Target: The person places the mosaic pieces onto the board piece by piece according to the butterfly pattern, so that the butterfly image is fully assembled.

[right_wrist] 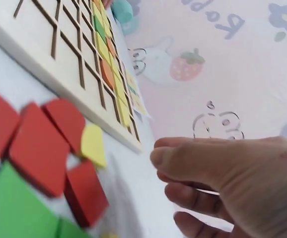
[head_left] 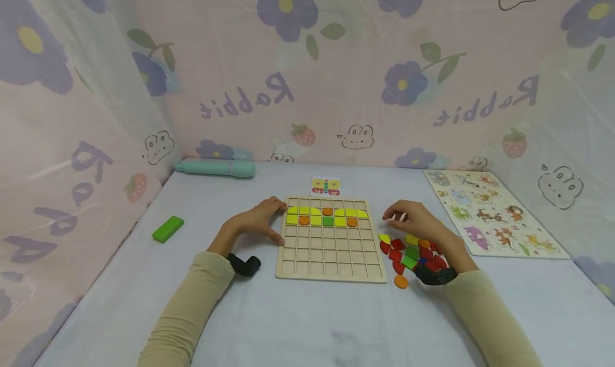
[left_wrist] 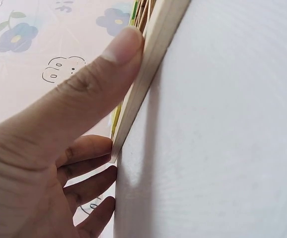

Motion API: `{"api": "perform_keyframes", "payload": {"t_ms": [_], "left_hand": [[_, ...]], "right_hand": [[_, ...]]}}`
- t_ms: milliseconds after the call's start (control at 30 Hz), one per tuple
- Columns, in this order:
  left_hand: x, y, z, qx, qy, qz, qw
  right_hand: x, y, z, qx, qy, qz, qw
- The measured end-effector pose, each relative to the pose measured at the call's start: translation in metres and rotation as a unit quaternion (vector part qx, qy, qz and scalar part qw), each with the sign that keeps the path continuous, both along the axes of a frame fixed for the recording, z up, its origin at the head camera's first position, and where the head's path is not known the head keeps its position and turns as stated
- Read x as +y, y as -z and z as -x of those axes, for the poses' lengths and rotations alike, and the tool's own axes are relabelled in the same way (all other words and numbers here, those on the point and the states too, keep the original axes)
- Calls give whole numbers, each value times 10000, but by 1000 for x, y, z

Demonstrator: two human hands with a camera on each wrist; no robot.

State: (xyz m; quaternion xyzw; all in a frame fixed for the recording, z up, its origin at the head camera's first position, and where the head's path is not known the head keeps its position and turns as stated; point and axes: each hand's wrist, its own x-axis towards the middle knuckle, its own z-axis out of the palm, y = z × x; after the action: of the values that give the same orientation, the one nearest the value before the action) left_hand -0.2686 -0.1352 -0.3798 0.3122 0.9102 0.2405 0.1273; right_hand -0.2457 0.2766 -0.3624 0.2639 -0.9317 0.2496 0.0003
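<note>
A wooden grid board (head_left: 331,279) lies flat before the person, two of its rows partly filled with yellow, orange and green pieces. At its left edge rests the left hand (head_left: 257,220), thumb and fingertips spread along the rim; the left wrist view shows the thumb (left_wrist: 123,47) pressed to the board's side. Just right of the board hovers the right hand (head_left: 415,220), loosely bent, thumb near the index finger, with no piece visible between them. Below it is a pile of loose pieces, including red pieces (right_wrist: 39,151), a yellow piece (right_wrist: 93,145) and green pieces (right_wrist: 17,203).
Behind the board lies a small pattern card (head_left: 325,186). A green block (head_left: 168,229) is at the left, a mint-coloured tube (head_left: 216,168) at the back left. An animal puzzle board (head_left: 495,215) lies at the right. One orange disc (head_left: 401,281) sits in front of the pile.
</note>
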Motion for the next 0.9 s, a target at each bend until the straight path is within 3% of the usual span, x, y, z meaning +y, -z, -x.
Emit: {"api": "perform_keyframes", "payload": {"t_ms": [233, 467, 633, 900], "left_hand": [[1, -1, -1, -23, 18, -57, 10000], [0, 3, 1, -32, 52, -64, 10000], [0, 2, 0, -16, 28, -51, 10000], [0, 0, -1, -5, 38, -65, 10000]], "right_hand": [[40, -1, -9, 143, 367, -195, 9990], [70, -2, -18, -349, 770, -177, 9963], [78, -3, -19, -497, 948, -155, 9941], [71, 10, -7, -344, 1306, -478, 9897]]}}
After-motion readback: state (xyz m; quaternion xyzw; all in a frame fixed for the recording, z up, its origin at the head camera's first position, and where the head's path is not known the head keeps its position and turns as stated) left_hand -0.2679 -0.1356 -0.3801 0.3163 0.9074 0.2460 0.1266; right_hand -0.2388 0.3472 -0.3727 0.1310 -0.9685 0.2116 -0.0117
